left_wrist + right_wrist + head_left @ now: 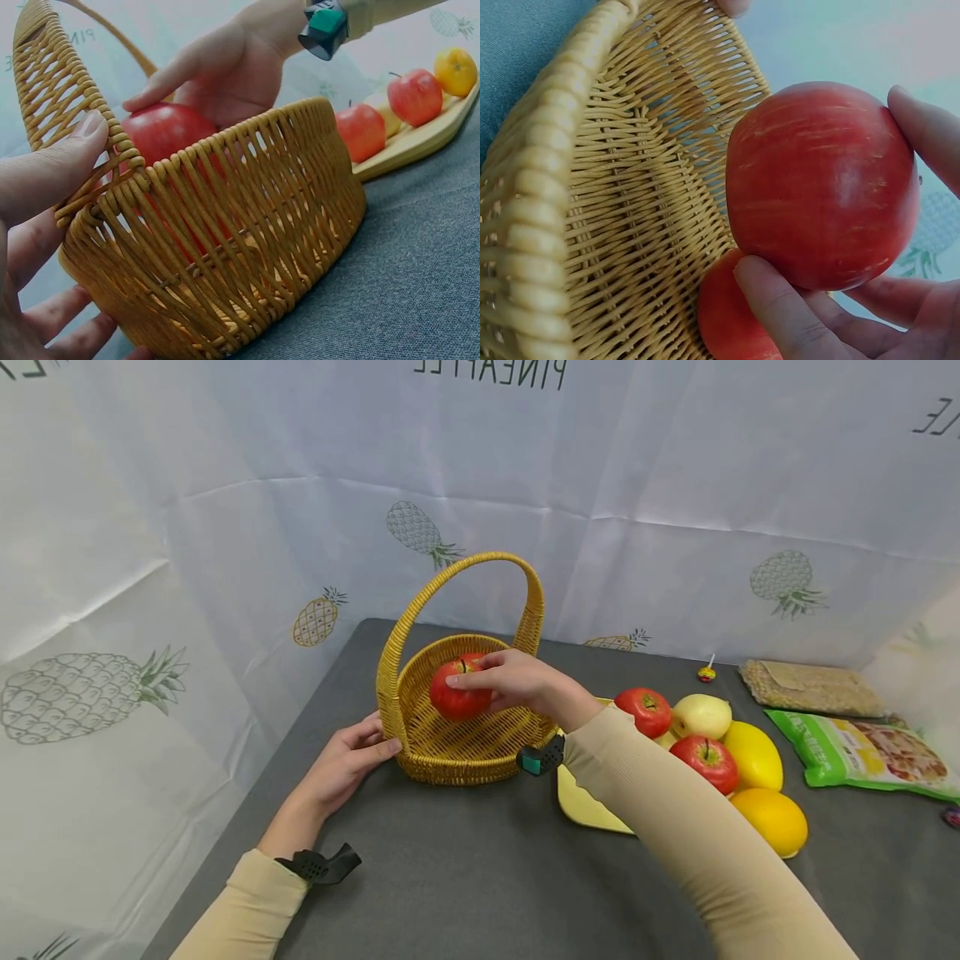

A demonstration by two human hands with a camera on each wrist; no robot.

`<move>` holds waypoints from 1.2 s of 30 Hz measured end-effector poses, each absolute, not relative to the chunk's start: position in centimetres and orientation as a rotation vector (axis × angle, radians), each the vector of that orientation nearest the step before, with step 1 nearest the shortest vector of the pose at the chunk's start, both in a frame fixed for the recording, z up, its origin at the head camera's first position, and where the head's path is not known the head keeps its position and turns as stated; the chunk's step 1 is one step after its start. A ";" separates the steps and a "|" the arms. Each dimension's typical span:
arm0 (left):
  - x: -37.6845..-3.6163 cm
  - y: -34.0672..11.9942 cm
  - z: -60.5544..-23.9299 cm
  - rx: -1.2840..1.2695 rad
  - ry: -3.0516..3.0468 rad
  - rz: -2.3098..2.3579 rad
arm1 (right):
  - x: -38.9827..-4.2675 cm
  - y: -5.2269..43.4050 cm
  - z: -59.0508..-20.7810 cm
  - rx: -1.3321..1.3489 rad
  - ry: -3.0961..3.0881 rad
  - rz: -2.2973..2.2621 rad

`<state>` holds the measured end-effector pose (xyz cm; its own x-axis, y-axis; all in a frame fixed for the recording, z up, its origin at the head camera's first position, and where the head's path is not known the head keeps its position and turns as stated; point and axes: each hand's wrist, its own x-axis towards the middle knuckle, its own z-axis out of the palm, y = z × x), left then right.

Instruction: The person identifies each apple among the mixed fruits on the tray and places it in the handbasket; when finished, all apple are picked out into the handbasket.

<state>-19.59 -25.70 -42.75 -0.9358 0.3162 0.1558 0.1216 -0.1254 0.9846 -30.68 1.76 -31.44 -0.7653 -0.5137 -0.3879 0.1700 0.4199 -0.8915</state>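
Observation:
A yellow wicker basket (454, 772) with a tall arched handle stands upright on the dark table. My right hand (521, 679) grips a red apple (452, 695) between thumb and fingers, inside the rim and over the basket floor. Below it, in the right wrist view, a second red apple (731, 315) lies in the basket, partly hidden by the held apple and fingers. My left hand (347, 762) holds the basket's left side at the foot of the handle. In the left wrist view its thumb (90, 127) presses on the weave while the fingers lie along the outer wall.
Right of the basket, a pale yellow tray (585, 802) bears two red apples (705, 762), a pale pear-like fruit (702, 717), a yellow mango-like fruit (753, 756) and an orange (771, 820). Farther right lie a green food packet (855, 752), a brown packet (813, 687) and a lollipop (707, 673).

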 end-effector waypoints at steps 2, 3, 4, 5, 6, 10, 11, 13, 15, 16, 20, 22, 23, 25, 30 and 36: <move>-19.6 -25.7 -42.7 0.499 1.986 2.205 | -30.8 1.6 -31.6 -0.300 2.043 -1.375; -19.6 -25.7 -42.7 0.501 1.988 2.203 | -30.8 1.5 -31.6 -0.309 2.042 -1.368; -19.7 -25.7 -42.7 0.501 1.994 2.200 | -30.8 1.4 -31.7 -0.317 2.042 -1.360; -19.7 -25.7 -42.7 0.500 1.995 2.198 | -30.8 1.3 -31.7 -0.323 2.044 -1.351; -19.7 -25.7 -42.7 0.500 1.999 2.196 | -30.8 1.2 -31.8 -0.323 2.046 -1.345; -19.7 -25.7 -42.8 0.484 2.018 2.182 | -30.8 0.8 -31.9 -0.326 2.048 -1.334; -19.7 -25.7 -42.8 0.481 2.017 2.182 | -30.8 0.7 -31.9 -0.322 2.048 -1.335; -19.6 -25.7 -42.9 0.476 2.023 2.177 | -30.8 0.6 -32.0 -0.323 2.045 -1.333; -19.5 -25.7 -42.9 0.474 2.024 2.177 | -30.9 0.4 -32.1 -0.315 2.046 -1.329; -19.5 -25.7 -42.9 0.471 2.022 2.178 | -30.9 0.4 -32.1 -0.309 2.049 -1.326; -19.5 -25.7 -42.9 0.471 2.021 2.182 | -31.2 0.2 -32.2 -0.285 2.064 -1.314; -19.5 -25.8 -42.9 0.481 2.021 2.184 | -31.4 0.0 -32.1 -0.279 2.067 -1.309; -19.5 -25.8 -42.9 0.486 2.023 2.184 | -31.5 -0.1 -32.1 -0.281 2.067 -1.306; -19.5 -25.9 -42.8 0.490 2.023 2.186 | -31.7 -0.3 -31.9 -0.281 2.060 -1.308; -19.5 -25.9 -42.7 0.484 2.013 2.193 | -32.2 -0.9 -31.9 -0.280 2.072 -1.295; -19.5 -25.7 -42.6 0.496 2.003 2.196 | -32.4 -1.1 -32.0 -0.279 2.118 -1.270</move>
